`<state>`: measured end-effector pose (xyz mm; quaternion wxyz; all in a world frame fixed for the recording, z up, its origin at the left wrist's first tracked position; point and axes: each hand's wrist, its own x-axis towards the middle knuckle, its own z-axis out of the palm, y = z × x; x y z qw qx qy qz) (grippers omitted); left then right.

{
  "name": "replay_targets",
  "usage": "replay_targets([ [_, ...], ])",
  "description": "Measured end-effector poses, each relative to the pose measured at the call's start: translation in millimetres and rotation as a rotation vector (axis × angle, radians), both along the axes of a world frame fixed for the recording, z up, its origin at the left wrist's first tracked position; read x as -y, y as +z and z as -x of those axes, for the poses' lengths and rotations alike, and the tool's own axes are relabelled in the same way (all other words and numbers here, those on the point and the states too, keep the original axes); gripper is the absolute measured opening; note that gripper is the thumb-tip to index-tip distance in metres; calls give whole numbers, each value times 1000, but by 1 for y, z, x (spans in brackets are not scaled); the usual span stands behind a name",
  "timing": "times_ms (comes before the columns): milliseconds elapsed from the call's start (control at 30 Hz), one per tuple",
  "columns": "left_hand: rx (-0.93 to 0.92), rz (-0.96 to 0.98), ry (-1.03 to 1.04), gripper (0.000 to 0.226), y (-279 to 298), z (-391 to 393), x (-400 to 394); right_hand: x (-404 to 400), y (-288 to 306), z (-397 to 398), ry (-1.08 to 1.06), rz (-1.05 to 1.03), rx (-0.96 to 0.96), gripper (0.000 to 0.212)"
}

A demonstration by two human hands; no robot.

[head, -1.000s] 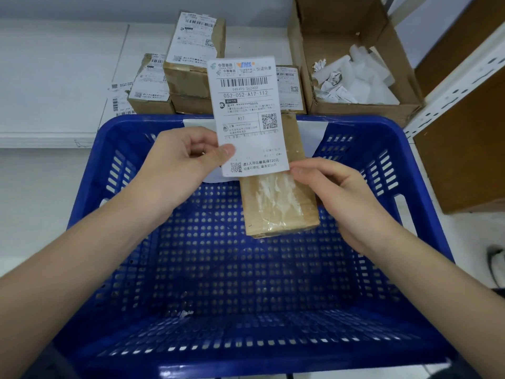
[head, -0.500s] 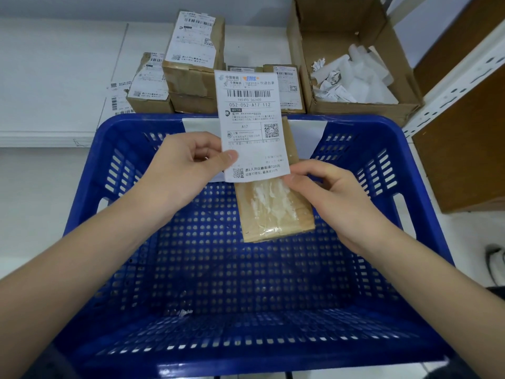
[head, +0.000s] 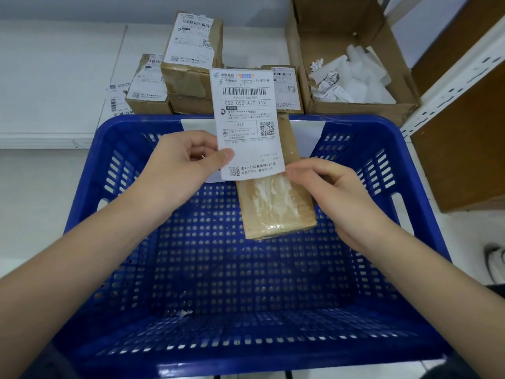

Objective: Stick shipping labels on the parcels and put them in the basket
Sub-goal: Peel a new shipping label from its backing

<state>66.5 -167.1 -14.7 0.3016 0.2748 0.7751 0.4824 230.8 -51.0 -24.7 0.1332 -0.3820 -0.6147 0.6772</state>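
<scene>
Above the blue basket (head: 82,203), the left hand (head: 177,170) pinched the shipping label (head: 247,124) upright by its lower edge, lengthwise along the parcel (head: 276,206) gripped just behind by the right hand (head: 333,195).

Open cardboard box (head: 303,64) at far right of the white counter (head: 54,77), flaps up; inside, crumpled white paper scraps (head: 347,77) heaped toward its right half. White perforated shelf upright (head: 453,77) runs diagonally just right of the box. Brown wooden panel (head: 461,151) behind and below the upright. White shoe (head: 496,262) on the floor at the right edge, partly cut off.
</scene>
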Motion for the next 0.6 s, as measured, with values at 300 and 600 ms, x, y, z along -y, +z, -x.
replay_targets([
  [300,0,-12,-8,7,-1,0,0,-1,-1,0,15,-22,16,12],
  [600,-4,-5,-58,6,-4,1,1,2,-5,0,27,-92,31,11],
])
